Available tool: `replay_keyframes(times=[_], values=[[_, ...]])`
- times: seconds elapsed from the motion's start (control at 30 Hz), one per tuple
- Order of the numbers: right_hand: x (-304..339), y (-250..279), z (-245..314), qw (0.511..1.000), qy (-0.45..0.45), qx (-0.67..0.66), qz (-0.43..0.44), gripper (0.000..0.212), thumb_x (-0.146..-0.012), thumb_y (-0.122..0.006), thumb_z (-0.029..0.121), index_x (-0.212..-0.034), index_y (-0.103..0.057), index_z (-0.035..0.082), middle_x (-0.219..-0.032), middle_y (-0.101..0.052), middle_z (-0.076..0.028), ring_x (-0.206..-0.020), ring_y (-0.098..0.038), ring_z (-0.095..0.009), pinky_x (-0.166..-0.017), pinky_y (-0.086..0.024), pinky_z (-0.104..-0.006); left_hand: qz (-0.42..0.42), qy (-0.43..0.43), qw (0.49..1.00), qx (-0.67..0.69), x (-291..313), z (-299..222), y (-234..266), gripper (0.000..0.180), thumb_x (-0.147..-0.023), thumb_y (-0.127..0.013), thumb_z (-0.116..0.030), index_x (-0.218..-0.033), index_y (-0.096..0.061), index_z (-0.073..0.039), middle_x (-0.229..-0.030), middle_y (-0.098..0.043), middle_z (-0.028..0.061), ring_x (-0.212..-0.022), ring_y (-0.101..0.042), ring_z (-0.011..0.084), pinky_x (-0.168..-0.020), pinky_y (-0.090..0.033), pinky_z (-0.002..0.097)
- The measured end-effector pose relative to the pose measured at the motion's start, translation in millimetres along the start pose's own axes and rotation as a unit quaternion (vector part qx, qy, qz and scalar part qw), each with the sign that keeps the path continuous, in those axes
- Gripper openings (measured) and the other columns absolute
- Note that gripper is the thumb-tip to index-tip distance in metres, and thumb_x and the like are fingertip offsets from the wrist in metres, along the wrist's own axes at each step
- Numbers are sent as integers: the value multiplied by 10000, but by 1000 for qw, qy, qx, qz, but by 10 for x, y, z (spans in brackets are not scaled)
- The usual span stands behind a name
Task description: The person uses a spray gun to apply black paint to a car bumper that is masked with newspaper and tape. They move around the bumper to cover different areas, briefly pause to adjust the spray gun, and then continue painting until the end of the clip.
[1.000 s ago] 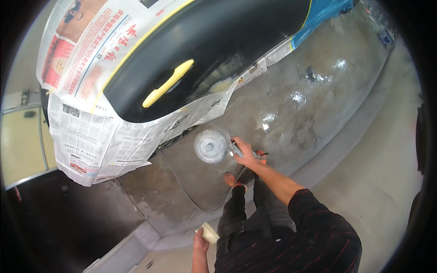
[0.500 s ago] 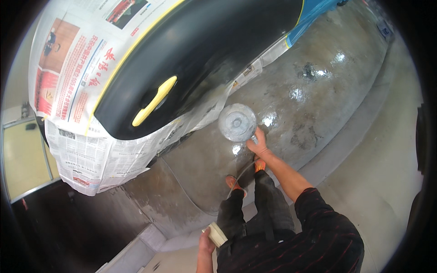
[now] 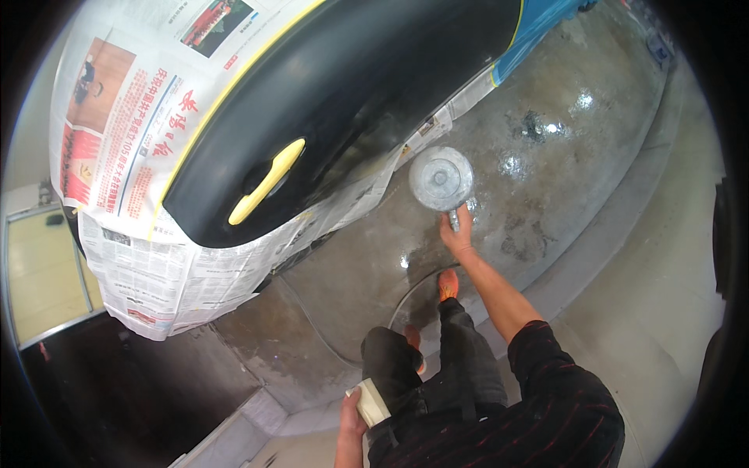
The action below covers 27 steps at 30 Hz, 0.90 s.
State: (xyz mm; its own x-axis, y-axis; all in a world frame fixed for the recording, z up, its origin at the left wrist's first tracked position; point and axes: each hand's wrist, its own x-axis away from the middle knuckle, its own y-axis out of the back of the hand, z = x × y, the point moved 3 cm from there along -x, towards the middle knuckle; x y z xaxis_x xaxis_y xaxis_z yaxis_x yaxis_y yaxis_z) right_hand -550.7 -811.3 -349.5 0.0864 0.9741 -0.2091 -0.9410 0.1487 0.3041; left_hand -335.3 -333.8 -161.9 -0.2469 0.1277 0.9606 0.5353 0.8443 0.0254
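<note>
In the head view, your right hand (image 3: 459,225) has its grip wrapped around the handle of the grey, round-topped spray gun (image 3: 441,179), above the wet grey concrete floor (image 3: 601,148). It looks stiff and probably top-heavy; hold it firmly by the handle. Your left hand's (image 3: 353,415) grip is clamped on the cream rectangular block (image 3: 371,401), likely light; hold its sides.

Spray gun (image 3: 441,179) right, block (image 3: 372,402) left, panel (image 3: 351,90) ahead
</note>
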Motion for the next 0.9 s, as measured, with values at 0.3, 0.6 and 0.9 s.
replay_keyframes(times=[0.3, 0.6, 0.9], values=[[416, -302, 386, 989, 12, 16, 146, 437, -782, -706, 10, -1191, -576, 89, -968, -646, -176, -876, -667, -433, -736, -537, -463, 24, 8, 999, 25, -152, -97, -2, 379, -1058, -572, -260, -1341, -572, -8, -1262, -691, 172, -1130, -694, 332, -1019, -555, 487], [864, -664, 693, 965, 52, 75, 247, 433, -769, -745, 114, -1168, -575, 112, -1038, -640, -113, -913, -669, -390, -721, -544, -475, 61, 53, 997, 4, -947, -602, 111, 354, -1055, -603, -228, -1331, -576, -9, -1239, -700, 149, -1109, -703, 312, -987, -574, 479], [1143, -980, 967, 940, 75, 68, 326, 391, -774, -720, 131, -1148, -604, 126, -979, -631, -90, -862, -683, -335, -690, -536, -445, 91, 62, 994, -22, -1440, -1271, 167, 333, -1057, -599, -246, -1314, -581, -33, -1207, -698, 138, -1094, -699, 294, -963, -579, 478]])
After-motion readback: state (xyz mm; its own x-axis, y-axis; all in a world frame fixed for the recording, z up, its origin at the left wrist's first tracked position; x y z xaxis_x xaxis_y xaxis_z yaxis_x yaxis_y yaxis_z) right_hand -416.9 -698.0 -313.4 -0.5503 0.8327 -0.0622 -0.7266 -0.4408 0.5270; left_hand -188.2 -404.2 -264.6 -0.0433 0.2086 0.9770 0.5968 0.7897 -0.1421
